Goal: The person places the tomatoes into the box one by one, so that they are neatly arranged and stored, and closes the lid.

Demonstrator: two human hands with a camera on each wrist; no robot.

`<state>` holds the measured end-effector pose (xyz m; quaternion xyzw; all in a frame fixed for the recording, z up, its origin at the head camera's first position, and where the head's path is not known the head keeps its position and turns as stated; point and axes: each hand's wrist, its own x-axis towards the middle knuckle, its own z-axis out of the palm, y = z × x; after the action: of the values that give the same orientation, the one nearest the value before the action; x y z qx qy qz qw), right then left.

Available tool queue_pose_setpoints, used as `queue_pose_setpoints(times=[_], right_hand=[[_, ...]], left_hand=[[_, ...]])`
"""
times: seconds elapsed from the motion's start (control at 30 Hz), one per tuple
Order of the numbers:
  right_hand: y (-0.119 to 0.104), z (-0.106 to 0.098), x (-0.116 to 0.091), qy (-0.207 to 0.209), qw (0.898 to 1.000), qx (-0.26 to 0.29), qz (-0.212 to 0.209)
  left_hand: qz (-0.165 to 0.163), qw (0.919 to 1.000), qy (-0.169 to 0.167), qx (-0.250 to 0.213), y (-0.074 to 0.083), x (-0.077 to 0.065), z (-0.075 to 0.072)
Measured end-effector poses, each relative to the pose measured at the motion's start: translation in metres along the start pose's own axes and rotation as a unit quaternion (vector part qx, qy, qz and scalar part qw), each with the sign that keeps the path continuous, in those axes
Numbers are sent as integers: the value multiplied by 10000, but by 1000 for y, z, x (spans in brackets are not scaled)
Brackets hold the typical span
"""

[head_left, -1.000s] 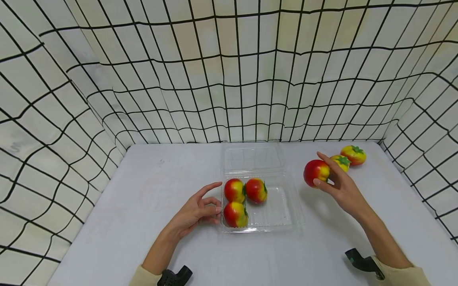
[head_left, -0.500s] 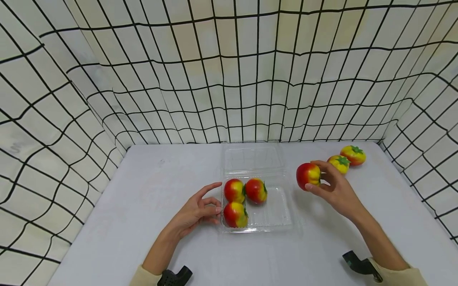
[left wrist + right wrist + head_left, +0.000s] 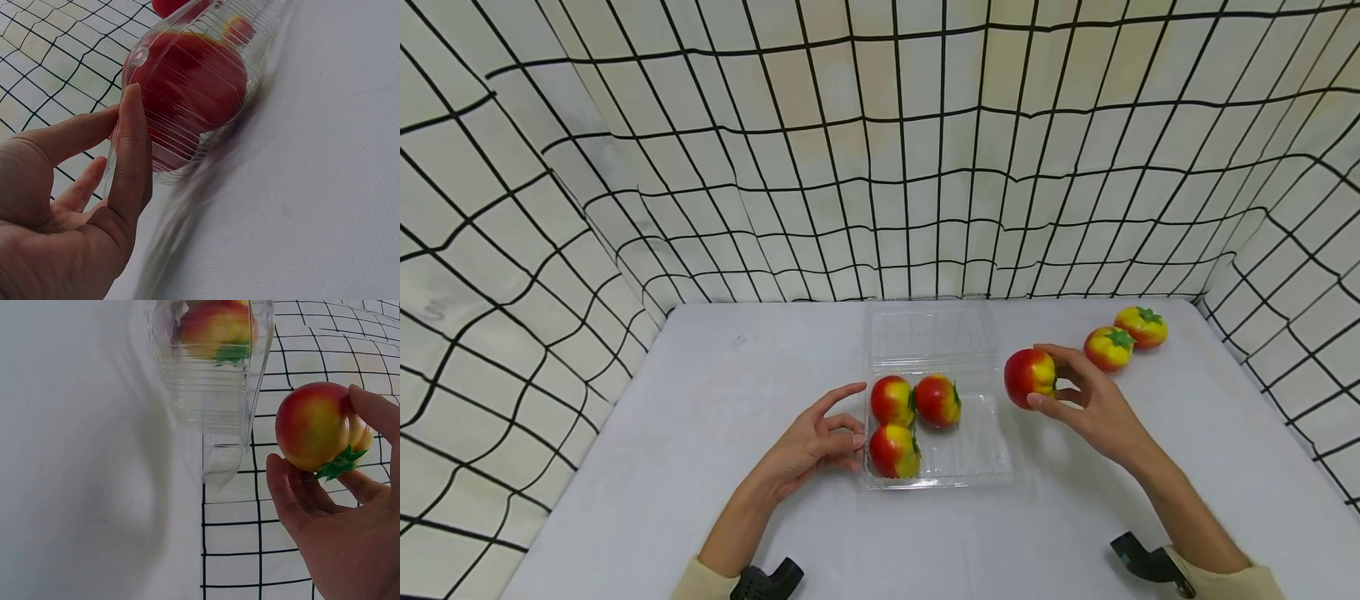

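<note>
An open clear plastic clamshell box [image 3: 970, 482] lies on the table, its lid [image 3: 932, 333] folded back. Three round red-and-yellow fruits with green leafy caps sit in it: two at the back, left [image 3: 891, 401] and middle [image 3: 937, 401], and one at front left [image 3: 894, 451]. My left hand [image 3: 811, 442] is at the box's left side, pinching its rim between thumb and fingers, as the left wrist view shows. To the right of the box, my right hand [image 3: 1093, 408] holds another such fruit [image 3: 315, 425] in the air between thumb and fingers, cap toward the palm.
Two more of these fruits, one nearer [image 3: 1108, 348] and one behind it [image 3: 1142, 327], lie at the table's back right. Black netting [image 3: 880, 167] over pale walls rises around the back and sides of the white table [image 3: 715, 400].
My right hand has carried its fruit leftward and a little toward me, closer to the box, uncovering the nearer fruit at the back right. The left hand and box have stayed put.
</note>
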<state>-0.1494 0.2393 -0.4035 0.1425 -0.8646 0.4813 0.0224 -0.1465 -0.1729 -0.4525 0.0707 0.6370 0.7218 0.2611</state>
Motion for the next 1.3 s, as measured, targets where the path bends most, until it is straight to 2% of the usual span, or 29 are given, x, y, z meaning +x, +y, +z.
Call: queue_pose_setpoints(times=[0.13,0.57,1.3], right_hand=[[-2,2,0,-50,10000,21,-50],[-9,14,-4,-388,9976,574,-17],[-14,36,-5,-711,9961,426,-298]], left_hand=[[7,10000,-7,4,1,0,0],[-1,10000,-28,26,1,-1,1],[-44,9999,20,122,4,0,2]])
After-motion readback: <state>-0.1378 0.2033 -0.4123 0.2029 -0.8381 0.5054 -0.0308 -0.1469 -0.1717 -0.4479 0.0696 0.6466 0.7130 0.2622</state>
